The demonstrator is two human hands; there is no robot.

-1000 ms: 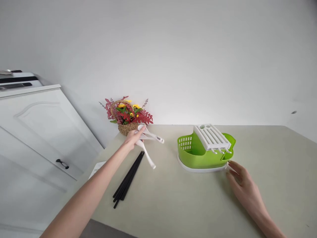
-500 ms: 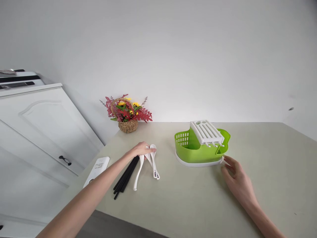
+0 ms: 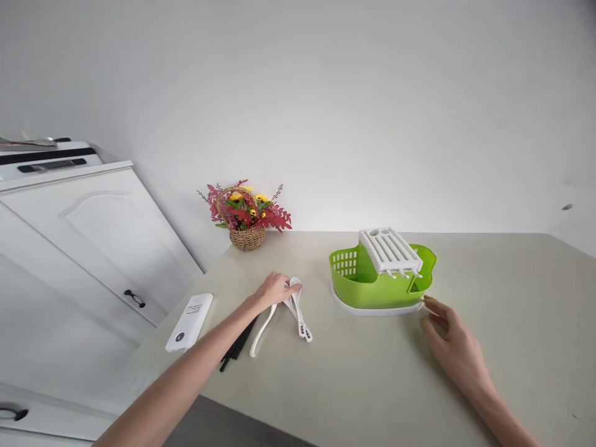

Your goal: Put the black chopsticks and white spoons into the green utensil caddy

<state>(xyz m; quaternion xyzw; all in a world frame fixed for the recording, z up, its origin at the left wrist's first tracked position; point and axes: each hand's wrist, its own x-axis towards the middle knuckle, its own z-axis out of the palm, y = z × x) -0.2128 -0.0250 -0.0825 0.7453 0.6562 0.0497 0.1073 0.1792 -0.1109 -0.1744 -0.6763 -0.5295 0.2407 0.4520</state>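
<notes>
My left hand [image 3: 276, 289] is closed around the upper ends of several white spoons [image 3: 298, 310] on the table. One bowl shows beyond the thumb, and the handles fan out toward me. Just left of them lie black chopsticks [image 3: 239, 343], partly hidden under my left forearm. A green plastic basket [image 3: 372, 290] with a white slotted rack [image 3: 390, 249] on top stands on a white base tray [image 3: 367, 310]. At the tray's right end, my right hand [image 3: 447, 326] rests its fingertips against the edge, thumb apart from the curved fingers.
A white power bank-like device [image 3: 190, 320] lies at the table's left. Behind it stands a wicker basket of artificial flowers [image 3: 248, 238] near the wall. White cabinets [image 3: 93, 248] border the left side. The table's front edge [image 3: 251, 419] runs below the chopsticks.
My left hand and the spoons have shifted slightly right, and the leftmost spoon now slants more. My right hand stays beside the green basket. The view has turned a little left.
</notes>
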